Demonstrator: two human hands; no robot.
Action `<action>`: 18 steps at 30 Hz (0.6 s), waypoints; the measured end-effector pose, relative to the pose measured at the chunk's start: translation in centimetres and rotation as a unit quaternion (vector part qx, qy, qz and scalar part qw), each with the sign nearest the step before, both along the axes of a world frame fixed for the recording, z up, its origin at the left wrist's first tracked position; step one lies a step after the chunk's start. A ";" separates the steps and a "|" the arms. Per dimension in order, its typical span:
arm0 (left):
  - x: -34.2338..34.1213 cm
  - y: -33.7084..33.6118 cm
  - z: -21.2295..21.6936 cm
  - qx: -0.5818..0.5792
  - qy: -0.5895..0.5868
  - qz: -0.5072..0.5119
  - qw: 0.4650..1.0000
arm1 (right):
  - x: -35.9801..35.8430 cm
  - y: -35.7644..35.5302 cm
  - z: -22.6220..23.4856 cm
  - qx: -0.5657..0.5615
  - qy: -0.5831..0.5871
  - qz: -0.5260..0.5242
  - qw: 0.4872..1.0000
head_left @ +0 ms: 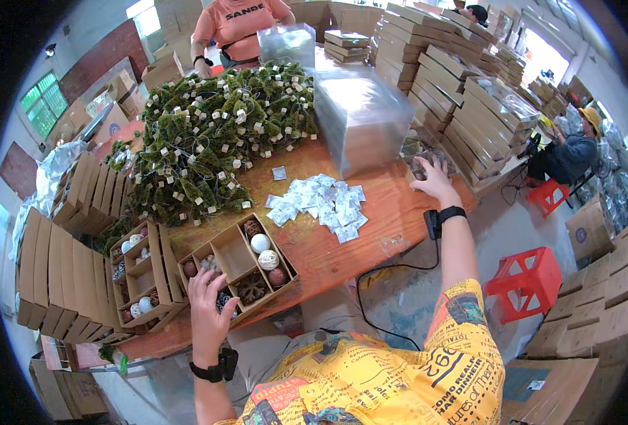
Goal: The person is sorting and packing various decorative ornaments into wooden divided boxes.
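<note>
My left hand (207, 301) rests with spread fingers on the near edge of a brown compartment box (223, 249) that holds white, red and brown ornament balls. My right hand (436, 180) reaches far right and presses flat on a clear plastic lid (427, 152) at the table's right end; nothing is gripped. Between the hands lies a heap of small white sachets (321, 202). A second compartment box (142, 280) with balls sits to the left of the first.
A large pile of green garland with small tags (211, 134) covers the far left of the orange table (342, 248). A stack of clear lids (360, 117) stands behind the sachets. Flat cartons are stacked left (59, 283) and right (462, 92). Another person in orange (239, 28) stands opposite; a red stool (530, 280) sits on the floor.
</note>
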State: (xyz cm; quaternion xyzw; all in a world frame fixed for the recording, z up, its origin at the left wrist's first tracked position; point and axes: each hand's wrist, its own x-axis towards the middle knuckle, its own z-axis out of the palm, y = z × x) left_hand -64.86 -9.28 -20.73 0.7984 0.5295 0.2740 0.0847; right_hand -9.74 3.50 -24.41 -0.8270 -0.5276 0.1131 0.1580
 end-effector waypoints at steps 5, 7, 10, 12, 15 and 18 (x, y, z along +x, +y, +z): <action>0.4 0.0 -0.1 0.003 0.005 -0.005 1.000 | 1.8 1.7 -0.5 -0.039 -0.016 0.033 0.999; 0.2 -0.3 0.0 0.011 0.013 -0.003 1.000 | 1.2 2.3 -0.6 -0.039 -0.020 0.031 0.999; -0.2 -0.5 0.1 0.014 0.017 0.003 1.000 | 0.1 3.2 -0.9 -0.033 -0.031 0.043 0.998; -0.8 -0.4 -0.5 0.014 0.017 0.021 1.000 | -0.5 3.2 -1.0 0.003 -0.044 0.067 0.997; -0.2 0.5 -0.9 0.023 0.001 -0.011 1.000 | 3.8 3.3 -2.3 0.066 0.027 0.126 0.989; -1.0 0.1 -0.5 0.035 -0.003 -0.006 0.999 | 0.3 1.9 -0.4 0.258 -0.096 0.069 0.959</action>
